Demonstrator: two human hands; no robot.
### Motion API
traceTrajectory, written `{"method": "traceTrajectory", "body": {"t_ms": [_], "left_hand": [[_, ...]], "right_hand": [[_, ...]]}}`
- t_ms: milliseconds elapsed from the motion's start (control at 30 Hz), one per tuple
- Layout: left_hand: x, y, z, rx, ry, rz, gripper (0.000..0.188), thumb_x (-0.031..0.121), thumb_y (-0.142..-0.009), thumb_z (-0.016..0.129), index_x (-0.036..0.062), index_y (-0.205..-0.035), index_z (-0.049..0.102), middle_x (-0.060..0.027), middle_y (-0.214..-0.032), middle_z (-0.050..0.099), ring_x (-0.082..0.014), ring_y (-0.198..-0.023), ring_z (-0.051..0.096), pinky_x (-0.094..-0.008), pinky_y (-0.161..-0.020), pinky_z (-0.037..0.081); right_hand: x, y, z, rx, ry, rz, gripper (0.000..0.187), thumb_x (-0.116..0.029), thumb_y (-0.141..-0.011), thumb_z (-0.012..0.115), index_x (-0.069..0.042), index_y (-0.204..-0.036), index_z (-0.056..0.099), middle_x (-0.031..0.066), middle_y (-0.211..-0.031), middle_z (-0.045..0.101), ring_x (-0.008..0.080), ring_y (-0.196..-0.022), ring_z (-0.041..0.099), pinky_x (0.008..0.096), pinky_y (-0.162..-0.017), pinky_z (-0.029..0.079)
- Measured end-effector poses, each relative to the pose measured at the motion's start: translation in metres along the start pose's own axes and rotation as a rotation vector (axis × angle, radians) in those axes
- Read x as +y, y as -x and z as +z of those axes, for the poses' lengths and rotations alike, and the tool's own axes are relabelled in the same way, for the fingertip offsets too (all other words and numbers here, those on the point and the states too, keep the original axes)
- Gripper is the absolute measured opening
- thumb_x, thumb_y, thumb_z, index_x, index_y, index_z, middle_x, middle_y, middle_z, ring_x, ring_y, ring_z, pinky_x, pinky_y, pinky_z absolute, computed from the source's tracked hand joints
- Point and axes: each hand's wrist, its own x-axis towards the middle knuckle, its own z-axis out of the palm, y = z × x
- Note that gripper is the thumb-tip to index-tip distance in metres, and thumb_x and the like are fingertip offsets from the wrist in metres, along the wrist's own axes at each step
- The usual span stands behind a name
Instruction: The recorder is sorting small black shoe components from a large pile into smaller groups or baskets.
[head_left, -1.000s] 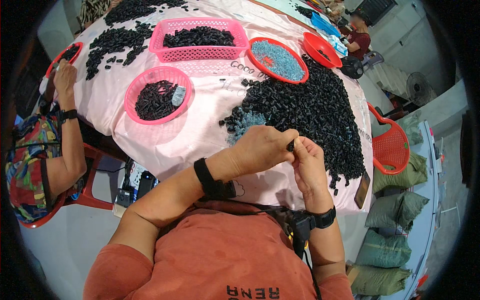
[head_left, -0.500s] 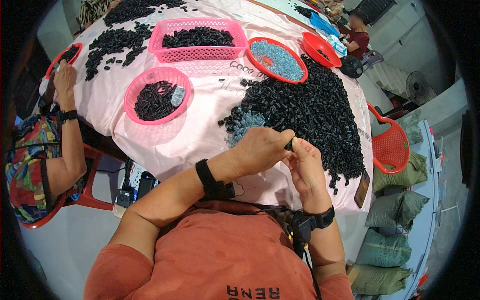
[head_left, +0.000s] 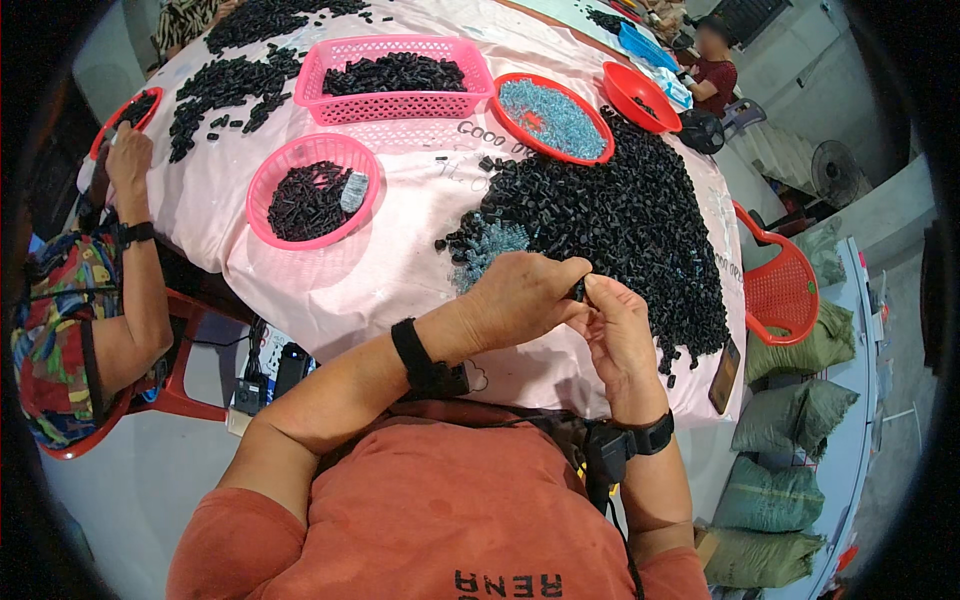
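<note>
My left hand (head_left: 518,300) is closed, its thumb and fingers pinching a small black plastic piece (head_left: 578,291) at the front of the table. Meeting it from the right, my right hand (head_left: 617,318) is closed too. Its thumb and forefinger pinch at the same spot, and what they grip is mostly hidden. Just beyond my left hand lies a small heap of clear bluish plastic pieces (head_left: 492,244). A broad pile of short black plastic pieces (head_left: 620,215) spreads behind and to the right of both hands.
Left of the pile stands a round pink basket (head_left: 262,222) of black pieces, with a rectangular pink basket (head_left: 400,108) behind it. A red tray (head_left: 606,150) holds clear pieces. A phone (head_left: 724,377) lies at the right edge, near a red chair (head_left: 785,290). A co-worker's arm (head_left: 145,290) is at left.
My right hand has turned and shifted very slightly to the right at the wrist. Both hands remain together at the same spot, and the piles and baskets stay in place.
</note>
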Motion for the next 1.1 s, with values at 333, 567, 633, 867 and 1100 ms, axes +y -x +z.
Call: {"method": "traceTrajectory", "body": {"t_ms": [333,567,633,867,1100], "left_hand": [[-0.003,0.000,0.000,-0.004,-0.026,-0.003,0.026,0.023,-0.081,0.071,0.0102,-0.099,0.056,-0.0130,-0.070,0.064,-0.0334,-0.068,0.066,-0.0432,-0.054,0.050],[-0.004,-0.001,-0.003,0.031,-0.037,0.014,0.027,0.017,-0.079,0.070,0.0100,-0.101,0.056,-0.0125,-0.070,0.064,-0.0335,-0.067,0.066,-0.0430,-0.054,0.050],[-0.003,0.000,-0.003,0.025,-0.032,0.003,0.027,0.016,-0.080,0.069,0.0097,-0.103,0.056,-0.0128,-0.070,0.064,-0.0337,-0.068,0.066,-0.0433,-0.054,0.051],[-0.002,0.001,0.000,0.009,-0.037,-0.036,0.029,0.018,-0.081,0.069,0.0073,-0.104,0.056,-0.0144,-0.073,0.065,-0.0349,-0.070,0.066,-0.0433,-0.056,0.051],[-0.007,-0.002,-0.001,0.054,0.026,0.013,0.031,0.020,-0.081,0.071,0.0065,-0.105,0.059,-0.0146,-0.075,0.066,-0.0353,-0.070,0.066,-0.0423,-0.056,0.051]], "right_hand": [[0.003,0.002,0.000,-0.031,0.023,0.003,0.018,-0.013,-0.097,0.058,0.003,-0.099,0.066,0.0067,-0.084,0.070,0.0103,-0.067,0.065,0.0258,-0.069,0.058],[0.009,0.003,0.003,-0.017,0.030,-0.027,0.018,-0.015,-0.098,0.058,0.001,-0.099,0.068,0.0044,-0.082,0.070,0.0068,-0.063,0.059,0.0273,-0.074,0.056],[0.011,0.002,0.002,-0.012,0.037,-0.042,0.018,-0.015,-0.097,0.058,0.000,-0.099,0.068,0.0045,-0.083,0.070,0.0070,-0.063,0.059,0.0268,-0.073,0.056],[0.014,0.003,0.007,0.038,0.055,-0.106,0.017,-0.015,-0.096,0.060,-0.001,-0.099,0.069,0.0049,-0.084,0.071,0.0090,-0.068,0.063,0.0254,-0.071,0.055],[0.011,0.003,0.001,0.042,0.075,-0.091,0.017,-0.015,-0.096,0.061,-0.001,-0.099,0.069,0.0064,-0.087,0.072,0.0109,-0.074,0.067,0.0248,-0.071,0.055]]}}
